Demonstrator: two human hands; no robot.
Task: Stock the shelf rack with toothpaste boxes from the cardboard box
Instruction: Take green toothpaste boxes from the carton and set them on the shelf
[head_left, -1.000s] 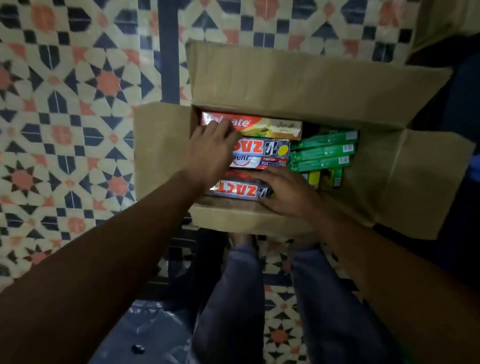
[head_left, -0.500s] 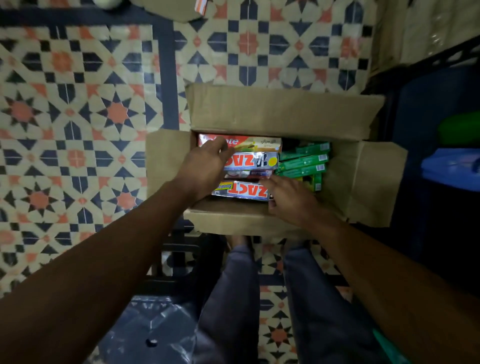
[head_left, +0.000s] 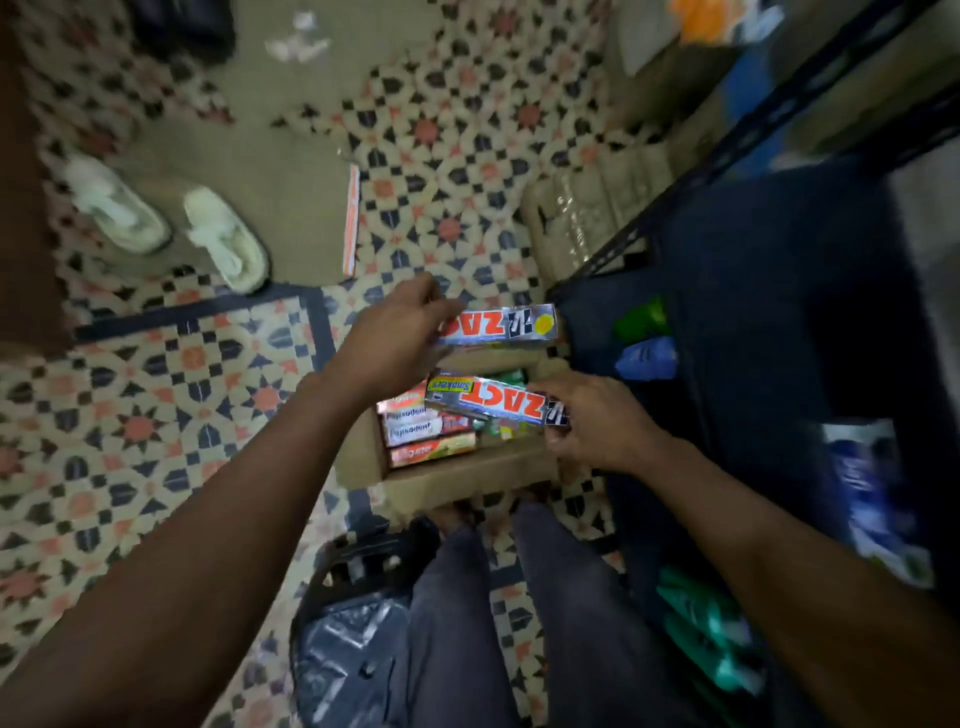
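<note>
Toothpaste boxes fill the open cardboard box (head_left: 467, 475) on the tiled floor by your feet. Your left hand (head_left: 395, 343) is clamped on one silver Zact box (head_left: 511, 326), held above the carton's far edge; your right hand (head_left: 597, 421) grips a second Zact box (head_left: 493, 402) over the carton, beside the dark shelf rack (head_left: 753, 291).

Silver toothpaste carton w/ red lettering (head_left: 498, 326), in left hand (head_left: 395, 338): "ZACT", seen upside down. Second silver carton w/ red lettering (head_left: 493, 402), in right hand (head_left: 597, 421): "ZACT" + yellow patch "Smokers", also upside down. Inside the brown cardboard box (head_left: 467, 475), two red-and-white cartons (head_left: 415, 423): "Pepsodent". Orange carton (head_left: 434, 451) below them: print too blurred to read.
</note>
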